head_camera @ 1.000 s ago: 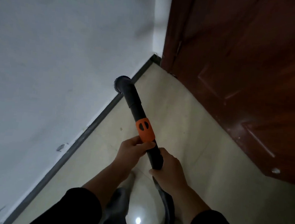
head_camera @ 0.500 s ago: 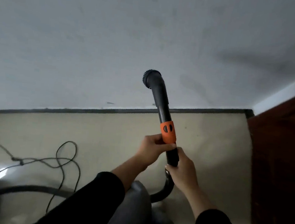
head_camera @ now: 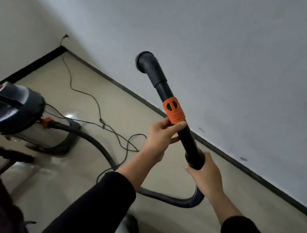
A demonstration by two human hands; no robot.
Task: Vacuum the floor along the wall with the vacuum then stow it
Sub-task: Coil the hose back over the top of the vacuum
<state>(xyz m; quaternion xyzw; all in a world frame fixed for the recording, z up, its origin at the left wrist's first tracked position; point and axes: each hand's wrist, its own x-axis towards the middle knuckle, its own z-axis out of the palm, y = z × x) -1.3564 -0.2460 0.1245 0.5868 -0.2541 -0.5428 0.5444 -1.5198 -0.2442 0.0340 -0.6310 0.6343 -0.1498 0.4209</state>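
A black vacuum wand (head_camera: 189,137) with an orange collar (head_camera: 173,110) points up and away, its round brush nozzle (head_camera: 144,62) raised off the floor in front of the white wall (head_camera: 227,48). My left hand (head_camera: 160,137) grips the wand just under the orange collar. My right hand (head_camera: 205,173) grips the wand's lower end, where the dark hose (head_camera: 161,196) begins. The hose loops across the beige floor (head_camera: 113,98) to the canister vacuum (head_camera: 20,117) standing at the left, with a dark top and metal drum.
A thin black power cord (head_camera: 98,108) snakes over the floor from the canister toward the corner (head_camera: 62,46). A dark skirting strip (head_camera: 237,163) runs along the wall's foot. Dark furniture legs (head_camera: 8,154) show at the lower left, blurred.
The view has swung left, away from the brown door, bringing the canister and the room corner into sight. Both hands keep their grip on the raised wand.
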